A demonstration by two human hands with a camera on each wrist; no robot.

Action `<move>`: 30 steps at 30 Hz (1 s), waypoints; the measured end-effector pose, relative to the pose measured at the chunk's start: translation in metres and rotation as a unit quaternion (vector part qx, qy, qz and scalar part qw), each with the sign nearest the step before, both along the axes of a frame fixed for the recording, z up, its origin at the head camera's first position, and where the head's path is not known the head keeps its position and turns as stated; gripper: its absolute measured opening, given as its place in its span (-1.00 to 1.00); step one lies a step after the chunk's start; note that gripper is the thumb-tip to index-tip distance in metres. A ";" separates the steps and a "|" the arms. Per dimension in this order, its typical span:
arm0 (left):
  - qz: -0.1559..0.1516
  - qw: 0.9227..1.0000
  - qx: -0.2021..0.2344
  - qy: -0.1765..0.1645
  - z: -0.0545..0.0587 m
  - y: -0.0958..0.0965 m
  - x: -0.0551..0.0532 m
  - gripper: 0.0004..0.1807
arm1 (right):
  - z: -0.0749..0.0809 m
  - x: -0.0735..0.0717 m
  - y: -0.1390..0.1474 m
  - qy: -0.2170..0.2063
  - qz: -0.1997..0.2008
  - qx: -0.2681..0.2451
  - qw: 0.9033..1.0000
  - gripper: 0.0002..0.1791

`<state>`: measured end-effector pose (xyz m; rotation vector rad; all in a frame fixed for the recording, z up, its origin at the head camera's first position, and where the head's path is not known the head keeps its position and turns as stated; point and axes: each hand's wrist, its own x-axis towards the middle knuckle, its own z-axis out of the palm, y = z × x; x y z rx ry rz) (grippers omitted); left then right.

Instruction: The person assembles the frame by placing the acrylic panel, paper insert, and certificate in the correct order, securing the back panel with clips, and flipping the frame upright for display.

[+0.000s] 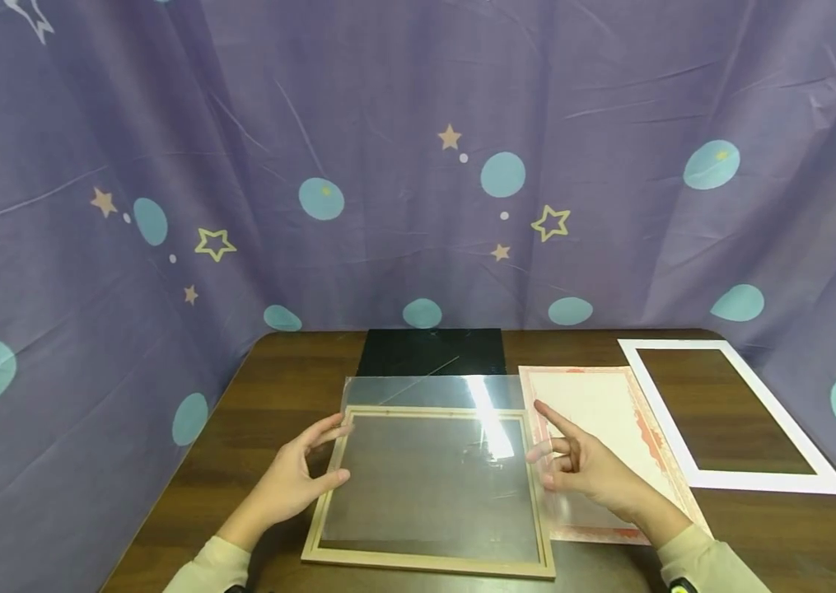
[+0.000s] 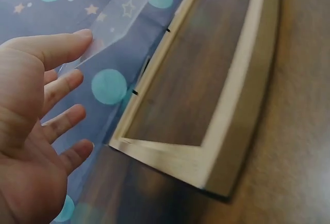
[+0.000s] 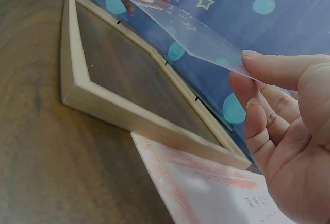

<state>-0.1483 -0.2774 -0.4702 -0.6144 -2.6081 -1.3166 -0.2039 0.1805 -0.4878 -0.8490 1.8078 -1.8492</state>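
Note:
A clear plastic sheet (image 1: 425,391) is held level above a light wooden picture frame (image 1: 425,562) lying on the table. My left hand (image 1: 287,482) pinches the sheet's left edge, thumb above and fingers below. At the opposite edge my right hand (image 1: 595,473) pinches it between thumb and fingers, its index finger stretched forward in the head view. Both wrist views show a gap between the sheet (image 3: 191,38) and the frame (image 3: 149,118). Through the frame's opening the brown tabletop is visible. Small dark tabs stand along one side of the frame (image 2: 240,85).
Right of the frame lies a cream paper with a red ornamental border (image 1: 595,403), partly under the right hand. Farther right is a white rectangular mat (image 1: 758,480). A black panel (image 1: 428,350) lies at the back edge, before a purple patterned curtain (image 1: 388,123).

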 end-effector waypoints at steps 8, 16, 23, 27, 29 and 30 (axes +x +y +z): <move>0.002 0.999 -0.049 0.009 -0.014 -0.004 0.003 -0.15 | -0.011 0.002 -0.002 0.010 0.027 -0.002 1.000 0.12; 0.021 0.996 -0.086 0.000 -0.018 -0.001 0.004 -0.16 | -0.016 0.002 -0.001 0.014 0.005 0.042 0.999 0.14; 0.033 0.994 -0.096 -0.049 -0.019 0.005 0.006 -0.18 | -0.018 0.007 0.004 0.000 0.002 0.067 0.998 0.13; 0.042 0.991 -0.115 -0.056 -0.021 0.007 0.006 -0.17 | -0.021 0.008 0.006 -0.009 0.006 0.067 0.998 0.14; 0.043 0.990 -0.120 -0.058 -0.022 0.007 0.006 -0.16 | -0.022 0.008 0.006 -0.017 0.006 0.065 0.998 0.14; 0.043 0.990 -0.121 -0.056 -0.023 0.007 0.006 -0.16 | -0.022 0.008 0.006 -0.020 0.007 0.066 0.998 0.14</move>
